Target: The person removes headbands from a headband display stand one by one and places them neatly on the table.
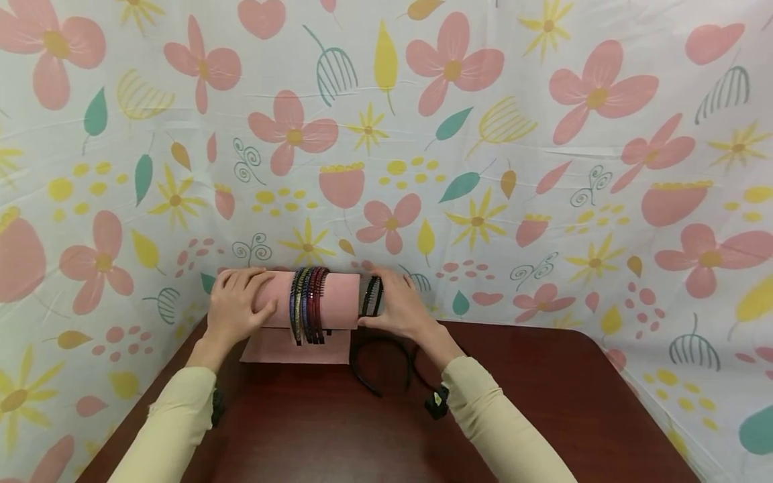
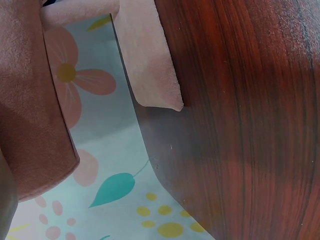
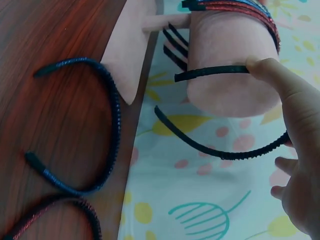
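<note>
A pink plush headband holder (image 1: 341, 298), a horizontal cylinder on a flat base (image 1: 296, 349), stands at the back of the table. Several glittery headbands (image 1: 309, 305) in blue, red and other colours sit around its middle. My left hand (image 1: 235, 302) grips the cylinder's left end, thumb in front and fingers over the top. At the right end, my right hand (image 1: 401, 302) holds a black ridged headband (image 3: 220, 154). One of its tips crosses the cylinder's end in the right wrist view, where the thumb (image 3: 260, 67) touches it. The left wrist view barely shows the left hand.
On the dark red wooden table (image 1: 338, 429) lie a blue-black headband (image 3: 116, 125) and a reddish headband (image 3: 75, 201), right of the holder. A flower-patterned cloth (image 1: 386, 134) hangs behind the table and along its sides.
</note>
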Tool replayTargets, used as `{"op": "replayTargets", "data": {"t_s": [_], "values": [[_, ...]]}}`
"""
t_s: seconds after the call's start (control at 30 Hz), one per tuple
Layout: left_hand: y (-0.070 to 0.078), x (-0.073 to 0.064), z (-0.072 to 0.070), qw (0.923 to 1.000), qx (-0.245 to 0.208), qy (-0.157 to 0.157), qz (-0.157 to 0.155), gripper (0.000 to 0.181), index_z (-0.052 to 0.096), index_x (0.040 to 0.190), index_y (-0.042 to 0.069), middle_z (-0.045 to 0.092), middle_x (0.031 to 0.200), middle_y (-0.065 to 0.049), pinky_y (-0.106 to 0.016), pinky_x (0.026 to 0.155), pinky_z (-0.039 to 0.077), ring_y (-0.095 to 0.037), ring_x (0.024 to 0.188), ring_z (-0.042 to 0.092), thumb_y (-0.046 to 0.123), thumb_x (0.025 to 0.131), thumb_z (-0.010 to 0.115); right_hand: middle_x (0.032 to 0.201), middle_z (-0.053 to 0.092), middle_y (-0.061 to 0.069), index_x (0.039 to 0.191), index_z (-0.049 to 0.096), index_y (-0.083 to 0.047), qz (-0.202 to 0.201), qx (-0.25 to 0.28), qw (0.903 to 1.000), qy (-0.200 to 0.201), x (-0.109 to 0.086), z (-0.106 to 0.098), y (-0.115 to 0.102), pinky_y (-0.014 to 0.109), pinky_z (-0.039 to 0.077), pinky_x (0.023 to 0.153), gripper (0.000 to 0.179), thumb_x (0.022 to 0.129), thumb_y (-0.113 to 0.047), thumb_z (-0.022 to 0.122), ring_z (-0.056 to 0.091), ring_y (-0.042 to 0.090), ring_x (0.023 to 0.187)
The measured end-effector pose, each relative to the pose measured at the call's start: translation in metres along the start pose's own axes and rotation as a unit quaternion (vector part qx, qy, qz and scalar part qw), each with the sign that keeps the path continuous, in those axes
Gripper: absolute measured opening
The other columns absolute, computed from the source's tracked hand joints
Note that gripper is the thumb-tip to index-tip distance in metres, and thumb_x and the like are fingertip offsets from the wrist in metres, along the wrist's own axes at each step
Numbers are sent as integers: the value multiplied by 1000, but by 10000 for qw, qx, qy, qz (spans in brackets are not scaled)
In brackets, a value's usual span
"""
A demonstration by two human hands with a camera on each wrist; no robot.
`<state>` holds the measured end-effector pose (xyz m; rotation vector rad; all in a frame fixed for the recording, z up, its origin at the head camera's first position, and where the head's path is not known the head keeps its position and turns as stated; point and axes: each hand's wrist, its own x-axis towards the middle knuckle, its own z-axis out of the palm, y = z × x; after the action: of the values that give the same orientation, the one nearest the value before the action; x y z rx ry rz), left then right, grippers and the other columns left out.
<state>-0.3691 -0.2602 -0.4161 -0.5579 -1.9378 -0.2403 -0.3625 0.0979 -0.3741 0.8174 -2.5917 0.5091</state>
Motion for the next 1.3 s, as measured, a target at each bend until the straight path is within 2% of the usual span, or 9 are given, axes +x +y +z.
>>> {"op": "replayTargets", "data": {"t_s": [0.2,0.4,0.67,0.93,1.3], "values": [[-1,0,1,10000,-2,50,-5,59,69,119,12,67,118,-16,-56,101,40,-37,105,61,58,91,46,150,42,12,147,36,-9,33,187,9998,5,-10,-5,10,65,28,115,95,74,-49,82,43,29,138],[0,-1,3,10000,-15,58,11,59,69,119,12,68,117,-16,-55,101,40,-36,104,61,59,91,45,152,37,16,146,37,-6,173,88,9998,-6,-19,-8,24,68,28,112,94,74,-48,82,37,32,142],[1,0,2,10000,11,56,25,58,69,119,13,67,117,-16,-57,99,42,-36,104,61,57,91,45,148,38,15,143,39,-7,323,-86,9994,89,-35,-11,45,61,31,112,92,73,-48,83,40,34,136],[0,-1,1,10000,2,73,7,58,70,118,12,67,116,-16,-56,99,41,-38,104,61,58,91,46,150,37,20,145,41,-6,548,-3,9984,107,-50,-17,64,66,35,106,91,74,-48,81,40,45,134],[1,0,1,10000,-13,68,0,59,70,118,11,67,117,-15,-55,101,40,-38,104,61,58,91,45,148,38,16,146,42,-10,839,-232,9962,14,-73,-20,90,67,39,100,90,74,-49,81,45,46,127]]}}
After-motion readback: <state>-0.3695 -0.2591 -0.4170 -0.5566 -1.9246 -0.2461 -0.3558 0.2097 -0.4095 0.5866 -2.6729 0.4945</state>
